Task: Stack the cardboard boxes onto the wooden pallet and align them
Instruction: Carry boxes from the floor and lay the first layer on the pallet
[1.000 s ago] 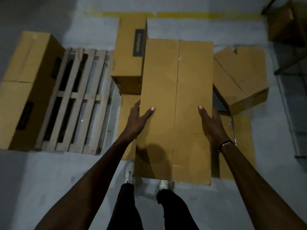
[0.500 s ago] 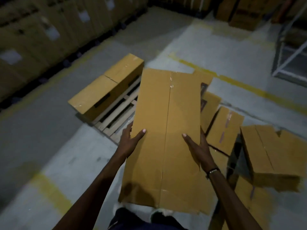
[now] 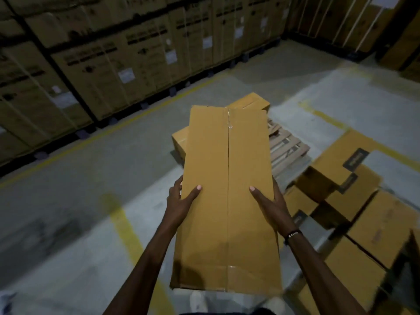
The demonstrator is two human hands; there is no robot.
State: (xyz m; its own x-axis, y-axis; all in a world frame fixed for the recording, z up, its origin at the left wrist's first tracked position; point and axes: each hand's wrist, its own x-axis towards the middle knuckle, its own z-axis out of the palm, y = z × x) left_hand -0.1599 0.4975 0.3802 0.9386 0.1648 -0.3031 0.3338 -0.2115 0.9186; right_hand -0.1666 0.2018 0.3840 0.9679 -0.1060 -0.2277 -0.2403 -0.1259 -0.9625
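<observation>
Head view shows us carrying a long cardboard box [image 3: 227, 189] lengthwise out in front, clear of the floor; our left hand [image 3: 180, 201] clasps its left long edge with the thumb laid flat on the top face and the fingers wrapped under out of sight, and our right hand [image 3: 271, 203] mirrors it on the right edge, thumb on top, the rest hidden beneath; so both hands clamp the box from the sides. The wooden pallet [image 3: 286, 144] lies on the floor at about one o'clock beyond the box's far end, its slats showing to the right of the box; a stacked box [image 3: 250, 103] already sits on it at twelve o'clock, largely hidden behind our load; loose boxes [image 3: 341, 176] are heaped on the floor at three o'clock. We judge the step in hand to be the carry to the pallet; to do it well we should keep the box level, step toward the bare slats, and lower the far end first beside the stacked box; then we slide it until the long sides run parallel and the ends sit flush. Our grip is only at the near half, so the far end may dip; we cannot tell how heavy it is. We should mind the heap at three o'clock underfoot.
</observation>
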